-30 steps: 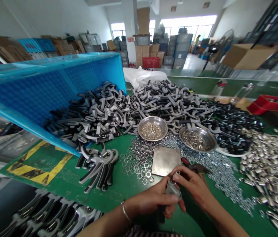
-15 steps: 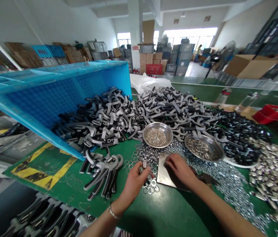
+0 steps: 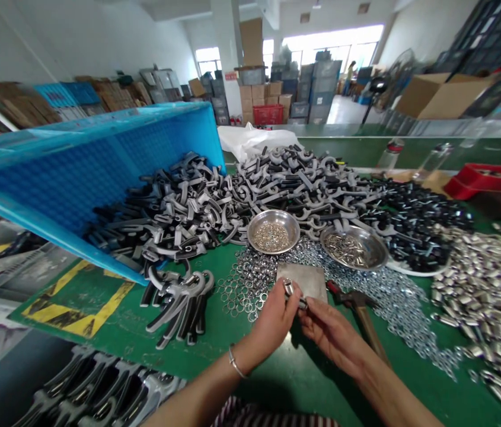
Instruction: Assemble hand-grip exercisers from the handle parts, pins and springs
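Observation:
My left hand (image 3: 274, 323) and my right hand (image 3: 328, 333) meet above the near edge of a square metal plate (image 3: 303, 280) on the green table. Between the fingertips of both hands sits a small silvery metal part (image 3: 290, 290), pinched from both sides. A bracelet circles my left wrist. Loose metal rings (image 3: 245, 284) lie just left of my hands. A hammer (image 3: 357, 308) with a red head and wooden handle lies right of my right hand. Assembled grey-black handles (image 3: 179, 302) lie in a bunch further left.
Two steel dishes (image 3: 273, 230) (image 3: 353, 248) of small parts stand behind the plate. A tipped blue crate (image 3: 76, 172) spills grey-black handles (image 3: 214, 196). Black parts (image 3: 414, 231) and silver cylinders (image 3: 490, 284) are heaped at right. A red tray (image 3: 490, 184) stands at the far right.
My hands drew back from the plate and the rings and came together. The left hand carried the small metal part up from the rings; now both hands pinch it.

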